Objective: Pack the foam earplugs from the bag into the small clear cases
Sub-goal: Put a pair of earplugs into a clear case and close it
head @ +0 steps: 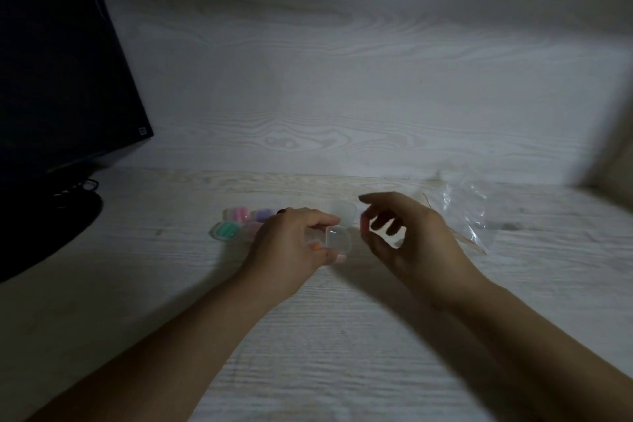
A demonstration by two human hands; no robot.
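Observation:
My left hand [291, 243] grips a small clear case [337, 241] just above the desk, its lid [343, 212] hinged up and open. Something pink shows at the case's lower edge. My right hand [407, 236] is right beside the case and pinches a pink foam earplug [364, 224] between thumb and fingers, close to the open lid. The clear plastic bag [469, 216] lies flat on the desk just right of my right hand. Filled cases holding green [226, 229], pink [236, 214] and purple [263, 215] earplugs sit behind my left hand.
A dark monitor [58, 79] stands at the left on a round base [41, 233] with cables behind it. The pale wood-grain desk [342, 336] meets a wood-grain wall [342, 96] at the back. The light is dim.

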